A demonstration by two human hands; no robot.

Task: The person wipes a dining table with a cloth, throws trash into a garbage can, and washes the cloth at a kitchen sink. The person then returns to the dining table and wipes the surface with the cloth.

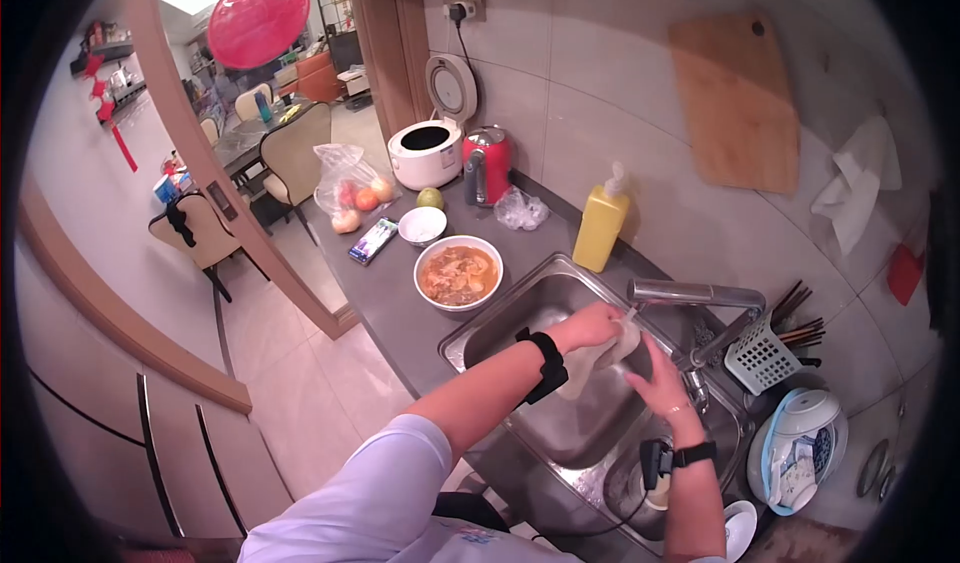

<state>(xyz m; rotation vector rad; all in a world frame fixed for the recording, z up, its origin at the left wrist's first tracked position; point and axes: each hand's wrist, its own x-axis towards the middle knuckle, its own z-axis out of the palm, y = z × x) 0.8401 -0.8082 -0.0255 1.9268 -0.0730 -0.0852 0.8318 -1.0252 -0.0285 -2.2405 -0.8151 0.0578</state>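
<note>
Under the running faucet (690, 295), my left hand (592, 327) is closed around a pale, wet-looking cloth (622, 343). Part of the cloth hangs below that hand over the steel sink (480, 338). My right hand (662, 383) is just to the right of the cloth, thumb and fingers apart; whether its fingertips touch the cloth I cannot tell. Both wrists wear black straps. The fingers of my left hand are partly hidden by the hand itself and the cloth.
Left of the sink stand a bowl of reddish food (459, 273), a small white bowl (423, 226), a phone (374, 241) and a red kettle (487, 168). A yellow pump bottle (601, 225) is behind the sink. A chopstick basket (765, 356) and a dish basin (797, 451) stand right.
</note>
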